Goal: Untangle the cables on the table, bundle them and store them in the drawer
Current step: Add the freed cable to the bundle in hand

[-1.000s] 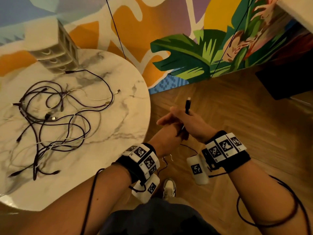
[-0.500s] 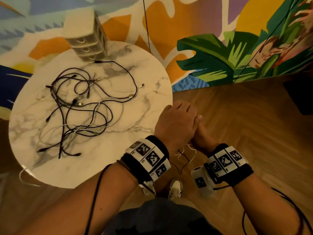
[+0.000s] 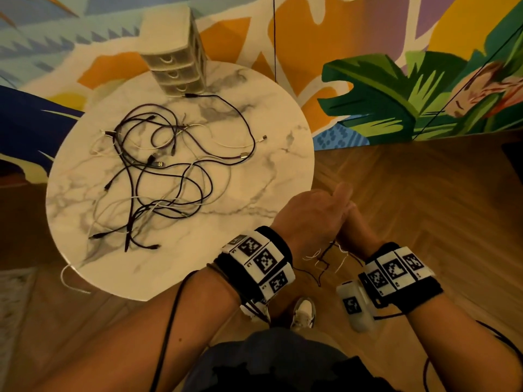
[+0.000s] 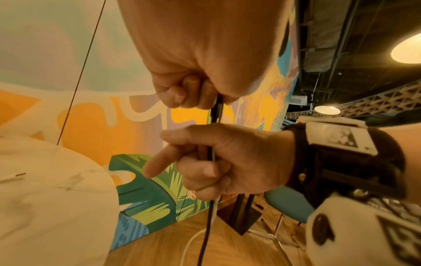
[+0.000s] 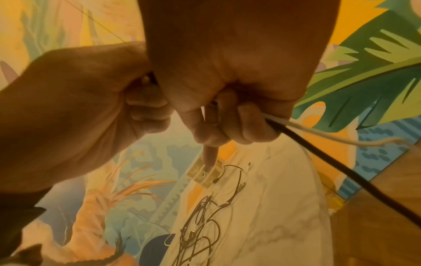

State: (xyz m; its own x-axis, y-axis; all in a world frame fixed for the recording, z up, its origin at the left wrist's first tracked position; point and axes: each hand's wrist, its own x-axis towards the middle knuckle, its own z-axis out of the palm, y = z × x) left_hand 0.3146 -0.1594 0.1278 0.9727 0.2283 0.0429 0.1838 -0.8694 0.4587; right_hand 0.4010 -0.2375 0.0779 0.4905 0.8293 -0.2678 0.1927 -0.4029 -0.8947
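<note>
Beside the table's right edge, my left hand (image 3: 317, 210) sits on top of my right hand (image 3: 355, 226). In the left wrist view the left hand (image 4: 189, 90) grips the plug end of a black cable (image 4: 206, 234). Just below it the right hand (image 4: 212, 167) is curled round that black cable and a thin white cable (image 4: 193, 241). Both cables trail out of the right fist (image 5: 230, 115) and hang toward the floor (image 3: 325, 260). A tangle of black and white cables (image 3: 169, 171) lies on the round marble table (image 3: 254, 179). A small drawer unit (image 3: 177, 72), its drawers closed, stands at the table's far edge.
A white cable end (image 3: 68, 278) hangs over the table's near left edge. A painted wall rises behind the table, with a thin dark line (image 3: 274, 38) running down it. Wooden floor lies to the right, and my shoe (image 3: 304, 312) shows below the hands.
A second ago my right hand held the black plug upright above the left. The left hand has since come on top of the right and taken the plug end, thumb now raised.
</note>
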